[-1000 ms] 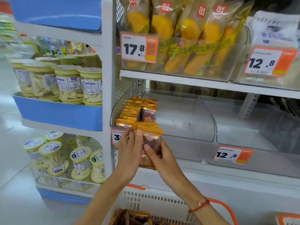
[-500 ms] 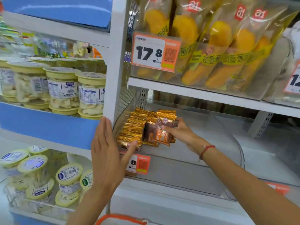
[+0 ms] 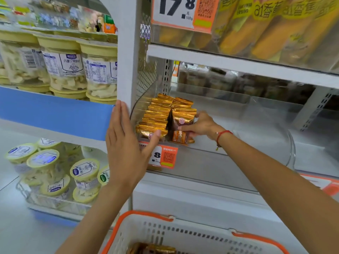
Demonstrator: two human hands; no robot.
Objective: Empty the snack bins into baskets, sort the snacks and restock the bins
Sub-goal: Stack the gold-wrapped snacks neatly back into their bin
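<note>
gold foil snack packets (image 3: 157, 114) upright in two rows, left end of clear bin (image 3: 271, 136). my right hand (image 3: 200, 125) pinches front packet (image 3: 181, 123) of right row. my left hand (image 3: 124, 143) flat, fingers straight, thumb touching left row's front packet.

Bright, even shop light with soft shadows; wide-angle bending at the edges, slight blur, glare on the clear bin (image 3: 286, 125).

Price tag (image 3: 180, 12): "17.8"; jar label (image 3: 70, 66): "66%".
</note>
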